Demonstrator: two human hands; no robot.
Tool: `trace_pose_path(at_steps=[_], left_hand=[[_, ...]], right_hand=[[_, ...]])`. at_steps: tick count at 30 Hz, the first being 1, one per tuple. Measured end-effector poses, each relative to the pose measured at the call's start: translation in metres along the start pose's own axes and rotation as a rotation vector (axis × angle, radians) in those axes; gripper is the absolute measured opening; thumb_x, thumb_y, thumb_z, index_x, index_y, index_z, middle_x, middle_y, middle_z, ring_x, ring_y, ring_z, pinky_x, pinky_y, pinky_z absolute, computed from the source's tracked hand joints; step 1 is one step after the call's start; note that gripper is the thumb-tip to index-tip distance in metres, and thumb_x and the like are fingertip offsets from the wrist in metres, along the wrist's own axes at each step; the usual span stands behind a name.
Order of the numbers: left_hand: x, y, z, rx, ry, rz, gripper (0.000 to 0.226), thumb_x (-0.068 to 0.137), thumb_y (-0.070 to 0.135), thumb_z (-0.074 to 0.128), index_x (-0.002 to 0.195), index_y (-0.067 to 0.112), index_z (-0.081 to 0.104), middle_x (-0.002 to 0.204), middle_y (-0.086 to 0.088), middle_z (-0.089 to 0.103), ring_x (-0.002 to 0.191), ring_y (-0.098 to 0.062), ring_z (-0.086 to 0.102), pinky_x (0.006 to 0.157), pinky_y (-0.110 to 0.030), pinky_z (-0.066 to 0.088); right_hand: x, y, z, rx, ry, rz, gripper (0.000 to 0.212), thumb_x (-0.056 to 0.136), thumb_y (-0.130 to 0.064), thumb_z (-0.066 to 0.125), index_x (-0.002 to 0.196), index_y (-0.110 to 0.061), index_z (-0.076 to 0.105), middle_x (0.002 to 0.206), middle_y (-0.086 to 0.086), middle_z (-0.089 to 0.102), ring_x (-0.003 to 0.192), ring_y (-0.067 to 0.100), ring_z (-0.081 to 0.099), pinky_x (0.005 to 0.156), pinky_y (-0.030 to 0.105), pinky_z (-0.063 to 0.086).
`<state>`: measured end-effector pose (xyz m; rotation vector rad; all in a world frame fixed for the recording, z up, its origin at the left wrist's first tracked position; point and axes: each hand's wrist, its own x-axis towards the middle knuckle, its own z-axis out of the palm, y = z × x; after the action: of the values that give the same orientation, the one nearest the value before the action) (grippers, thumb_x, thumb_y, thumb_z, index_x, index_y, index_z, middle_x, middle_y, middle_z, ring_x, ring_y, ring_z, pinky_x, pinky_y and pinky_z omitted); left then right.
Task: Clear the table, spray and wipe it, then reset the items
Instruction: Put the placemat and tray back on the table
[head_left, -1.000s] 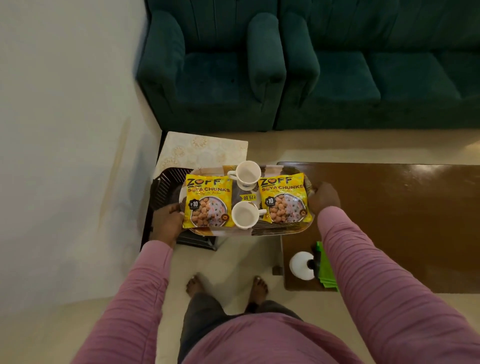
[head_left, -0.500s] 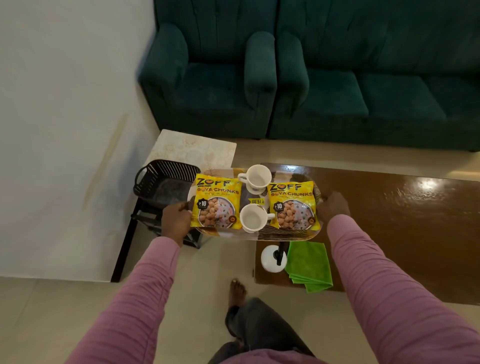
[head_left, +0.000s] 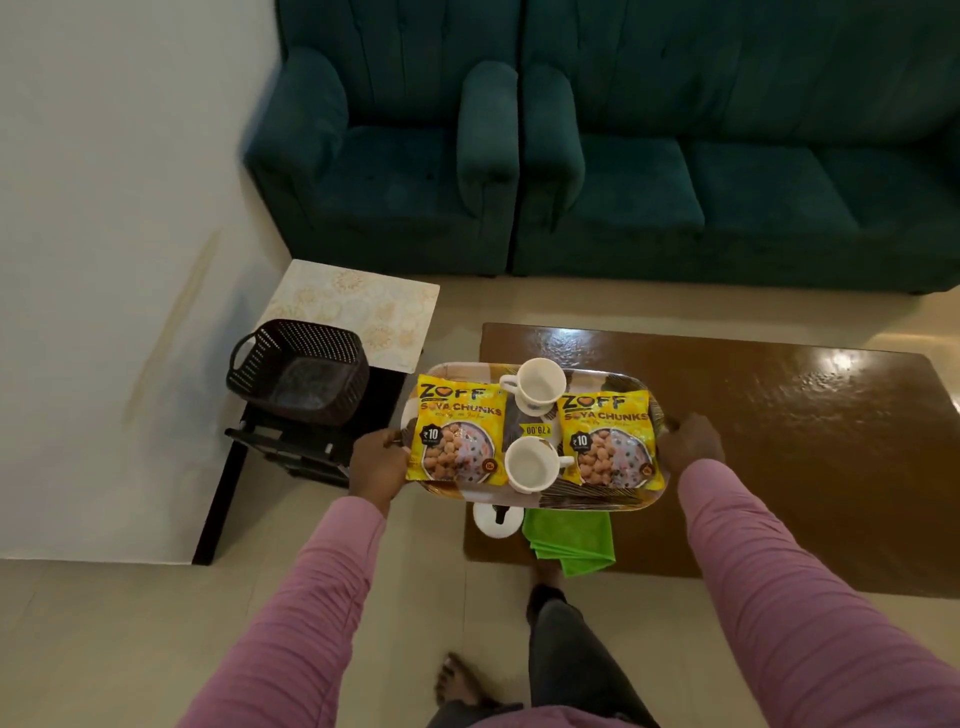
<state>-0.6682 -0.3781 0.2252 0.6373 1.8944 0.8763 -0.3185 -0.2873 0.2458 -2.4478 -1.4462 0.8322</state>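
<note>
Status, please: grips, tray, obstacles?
Left grip, right grip hold patterned tray's ends. Tray held above glossy brown table corner. White spray bottle, green cloth lie beneath.

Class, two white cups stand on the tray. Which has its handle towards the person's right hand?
The nearer cup; its handle points right, whereas the farther cup has its handle pointing left.

- I see the tray (head_left: 597, 503) swing right, clear of the basket (head_left: 296, 371) (fully uncovered now).
- Now it's over the table (head_left: 779, 441) corner, overlapping the green cloth (head_left: 569, 540).
</note>
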Motion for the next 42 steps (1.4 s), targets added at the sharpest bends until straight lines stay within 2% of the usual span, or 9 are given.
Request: trace_pose_path(at_steps=[3, 5, 8, 11, 14, 19, 25, 34, 42], left_hand=[[0.014, 0.013, 0.028, 0.022, -0.012, -0.037, 0.021, 0.090, 0.002, 0.056, 0.088, 0.015, 0.072, 0.090, -0.015, 0.072, 0.082, -0.031, 0.070, 0.063, -0.036, 0.057], [0.028, 0.023, 0.048, 0.037, -0.002, -0.066, 0.020, 0.090, 0.001, 0.057, 0.087, 0.015, 0.072, 0.092, -0.016, 0.072, 0.087, -0.033, 0.070, 0.075, -0.046, 0.060], [0.053, 0.035, 0.076, 0.064, -0.014, -0.129, 0.023, 0.087, -0.002, 0.056, 0.085, 0.015, 0.072, 0.095, -0.017, 0.072, 0.091, -0.036, 0.069, 0.084, -0.054, 0.057], [0.081, 0.038, 0.101, 0.109, -0.005, -0.179, 0.024, 0.087, -0.003, 0.053, 0.096, 0.008, 0.072, 0.100, -0.019, 0.071, 0.093, -0.037, 0.069, 0.085, -0.055, 0.056], [0.111, 0.032, 0.128, 0.148, -0.001, -0.217, 0.024, 0.087, -0.003, 0.052, 0.091, 0.011, 0.071, 0.098, -0.019, 0.071, 0.092, -0.038, 0.069, 0.084, -0.055, 0.057], [0.171, -0.001, 0.176, 0.184, 0.029, -0.249, 0.030, 0.089, -0.006, 0.047, 0.103, 0.011, 0.067, 0.107, -0.018, 0.068, 0.093, -0.035, 0.068, 0.081, -0.051, 0.059], [0.235, -0.048, 0.219, 0.346, 0.054, -0.235, 0.018, 0.094, 0.012, 0.054, 0.101, 0.010, 0.070, 0.105, -0.019, 0.069, 0.094, -0.036, 0.065, 0.084, -0.048, 0.056], [0.276, -0.082, 0.235, 0.454, 0.105, -0.270, 0.024, 0.090, 0.001, 0.056, 0.110, 0.007, 0.067, 0.112, -0.020, 0.066, 0.099, -0.039, 0.063, 0.085, -0.052, 0.055], [0.280, -0.083, 0.238, 0.454, 0.081, -0.274, 0.037, 0.087, -0.007, 0.056, 0.121, 0.006, 0.062, 0.118, -0.020, 0.066, 0.106, -0.036, 0.064, 0.088, -0.051, 0.056]], right_hand=[[0.029, 0.006, -0.007, 0.004, -0.007, 0.006, 0.027, 0.089, -0.006, 0.052, 0.112, 0.004, 0.064, 0.113, 0.026, 0.064, 0.103, 0.041, 0.060, 0.085, 0.042, 0.048], [0.055, 0.005, -0.010, 0.007, -0.026, 0.002, 0.027, 0.090, -0.007, 0.051, 0.112, 0.003, 0.063, 0.114, 0.025, 0.064, 0.104, 0.041, 0.060, 0.085, 0.042, 0.048], [0.097, 0.001, -0.011, 0.001, -0.036, -0.023, 0.026, 0.091, -0.008, 0.051, 0.111, 0.001, 0.065, 0.112, 0.025, 0.065, 0.102, 0.041, 0.061, 0.082, 0.038, 0.047], [0.131, -0.002, -0.009, -0.040, -0.040, -0.076, 0.027, 0.091, -0.006, 0.048, 0.110, 0.000, 0.066, 0.107, 0.026, 0.067, 0.096, 0.041, 0.063, 0.078, 0.038, 0.047], [0.172, 0.001, 0.005, -0.065, -0.059, -0.113, 0.025, 0.090, -0.005, 0.049, 0.105, 0.001, 0.067, 0.101, 0.028, 0.067, 0.091, 0.043, 0.063, 0.073, 0.037, 0.046], [0.233, 0.027, 0.055, -0.088, -0.074, -0.082, 0.022, 0.087, -0.005, 0.051, 0.102, -0.004, 0.068, 0.098, 0.024, 0.068, 0.087, 0.039, 0.062, 0.070, 0.032, 0.040], [0.283, 0.063, 0.125, -0.129, -0.083, -0.012, 0.023, 0.088, -0.005, 0.051, 0.104, -0.005, 0.067, 0.101, 0.023, 0.068, 0.086, 0.037, 0.059, 0.070, 0.030, 0.036], [0.316, 0.065, 0.174, -0.151, -0.124, -0.068, 0.023, 0.084, -0.003, 0.049, 0.100, -0.004, 0.066, 0.095, 0.023, 0.068, 0.088, 0.042, 0.062, 0.069, 0.035, 0.044], [0.323, 0.064, 0.178, -0.148, -0.130, -0.038, 0.024, 0.086, -0.003, 0.046, 0.099, -0.006, 0.066, 0.091, 0.020, 0.068, 0.081, 0.036, 0.061, 0.067, 0.035, 0.045]])
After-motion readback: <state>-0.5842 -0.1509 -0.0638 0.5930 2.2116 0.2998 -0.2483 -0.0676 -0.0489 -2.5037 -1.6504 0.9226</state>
